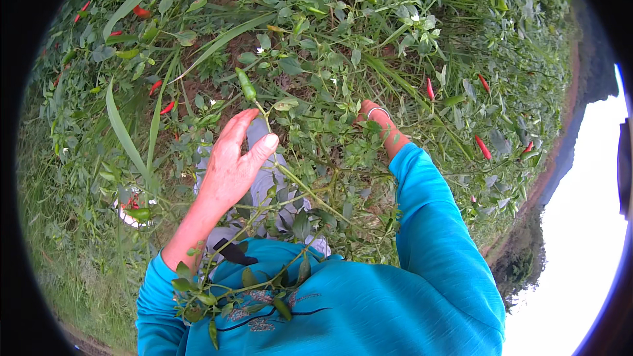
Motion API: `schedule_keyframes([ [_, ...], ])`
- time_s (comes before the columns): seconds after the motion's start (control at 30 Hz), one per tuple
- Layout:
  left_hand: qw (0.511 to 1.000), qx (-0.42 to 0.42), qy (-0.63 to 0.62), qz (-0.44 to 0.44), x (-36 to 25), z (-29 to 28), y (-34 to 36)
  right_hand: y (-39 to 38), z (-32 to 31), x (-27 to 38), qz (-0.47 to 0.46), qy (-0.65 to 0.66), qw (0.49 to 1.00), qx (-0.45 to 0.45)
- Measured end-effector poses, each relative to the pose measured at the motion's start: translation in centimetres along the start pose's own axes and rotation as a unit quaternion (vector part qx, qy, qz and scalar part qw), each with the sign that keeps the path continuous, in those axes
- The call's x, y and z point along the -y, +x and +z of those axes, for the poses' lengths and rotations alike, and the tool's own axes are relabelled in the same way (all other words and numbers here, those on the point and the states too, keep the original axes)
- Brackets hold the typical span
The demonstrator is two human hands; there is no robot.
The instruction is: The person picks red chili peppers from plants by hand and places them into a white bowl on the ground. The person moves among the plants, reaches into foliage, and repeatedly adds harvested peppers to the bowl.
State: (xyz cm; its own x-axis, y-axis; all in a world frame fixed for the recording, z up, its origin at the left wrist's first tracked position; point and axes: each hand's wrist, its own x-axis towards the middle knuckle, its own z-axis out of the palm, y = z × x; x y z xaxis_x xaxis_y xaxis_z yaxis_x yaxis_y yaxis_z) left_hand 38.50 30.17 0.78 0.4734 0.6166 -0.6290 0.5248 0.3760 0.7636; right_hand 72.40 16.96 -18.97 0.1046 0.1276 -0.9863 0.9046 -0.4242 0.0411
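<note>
through the head camera i see a green chili (246,84) at the end of a stem (300,184). just below the chili, the left hand (231,158) has its thumb against that stem; i cannot tell whether it grips. right of the chili, the right hand (373,113) dips into leaves, fingers hidden, its hold unclear to me. red chilies (483,148) show farther right of the chili.

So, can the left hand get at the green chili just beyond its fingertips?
Probably yes: the left hand is close by, its thumb overlapping the stem below the green chili, and nothing appears to cover the chili. Exact depth is hard to judge from one view.
</note>
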Motion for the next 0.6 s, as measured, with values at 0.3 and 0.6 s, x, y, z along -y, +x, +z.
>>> schedule_keyframes([
  [0.3,1.000,-0.003,-0.003,-0.006,-0.2,0.0,0.0,-5.7,-2.0,5.4,0.021,-0.108,0.989,-0.097],
  [0.6,0.990,-0.060,0.104,0.070,-3.0,-0.6,0.6,-9.6,-5.9,5.9,0.074,-0.102,0.970,-0.209],
])
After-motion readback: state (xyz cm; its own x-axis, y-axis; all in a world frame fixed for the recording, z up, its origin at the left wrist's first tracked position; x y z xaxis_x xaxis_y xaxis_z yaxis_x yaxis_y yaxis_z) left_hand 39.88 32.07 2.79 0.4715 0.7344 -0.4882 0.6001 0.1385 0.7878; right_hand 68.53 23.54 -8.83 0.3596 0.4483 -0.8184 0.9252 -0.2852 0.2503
